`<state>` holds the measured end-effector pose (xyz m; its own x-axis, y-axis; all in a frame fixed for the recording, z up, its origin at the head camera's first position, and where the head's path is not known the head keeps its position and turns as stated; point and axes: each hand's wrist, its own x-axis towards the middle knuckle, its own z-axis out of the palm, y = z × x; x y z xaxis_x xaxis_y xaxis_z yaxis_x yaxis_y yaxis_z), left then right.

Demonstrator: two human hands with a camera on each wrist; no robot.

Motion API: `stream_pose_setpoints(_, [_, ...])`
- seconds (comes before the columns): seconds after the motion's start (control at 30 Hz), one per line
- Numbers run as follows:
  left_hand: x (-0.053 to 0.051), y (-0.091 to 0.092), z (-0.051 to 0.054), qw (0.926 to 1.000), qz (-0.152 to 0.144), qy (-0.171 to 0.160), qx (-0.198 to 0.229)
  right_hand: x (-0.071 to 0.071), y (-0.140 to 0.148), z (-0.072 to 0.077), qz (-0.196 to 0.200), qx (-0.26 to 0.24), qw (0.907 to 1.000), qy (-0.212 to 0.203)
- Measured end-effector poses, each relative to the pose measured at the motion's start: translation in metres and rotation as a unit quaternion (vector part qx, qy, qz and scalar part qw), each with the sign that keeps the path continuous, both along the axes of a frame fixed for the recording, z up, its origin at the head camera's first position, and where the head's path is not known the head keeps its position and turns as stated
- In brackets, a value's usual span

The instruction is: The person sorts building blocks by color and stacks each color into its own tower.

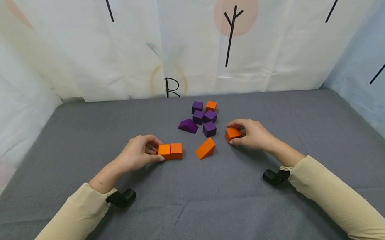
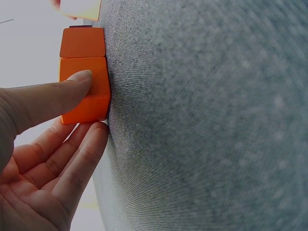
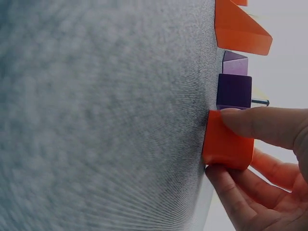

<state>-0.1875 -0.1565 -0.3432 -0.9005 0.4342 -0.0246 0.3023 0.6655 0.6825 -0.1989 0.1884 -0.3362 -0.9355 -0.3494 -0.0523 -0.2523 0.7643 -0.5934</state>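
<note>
Two orange cubes stand side by side on the grey cloth; my left hand (image 1: 141, 152) pinches the left cube (image 1: 164, 151), and the right cube (image 1: 176, 151) touches it. In the left wrist view the thumb lies on the near cube (image 2: 86, 108), fingertips at its end. My right hand (image 1: 254, 133) pinches another orange cube (image 1: 231, 134) on the cloth, its thumb on the cube's face (image 3: 226, 144) in the right wrist view. Between the hands lies an orange wedge-shaped block (image 1: 205, 149).
Behind the wedge are several purple cubes (image 1: 209, 129), a purple triangular block (image 1: 188, 126) and one more orange cube (image 1: 211, 106). The grey cloth (image 1: 194, 228) covers the table, with printed white fabric (image 1: 197, 52) hanging behind it.
</note>
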Motion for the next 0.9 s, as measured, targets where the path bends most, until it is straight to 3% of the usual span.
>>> stream_pose_setpoints(0.5, [-0.001,0.0,0.001,0.9999,0.0,-0.01,0.008,-0.001,0.0,-0.002,-0.051,-0.071,0.9961,-0.003])
stream_pose_setpoints(0.9, [0.0,0.0,0.0,0.9999,-0.003,-0.005,0.013,0.001,-0.012,0.005,-0.107,-0.154,0.9822,0.005])
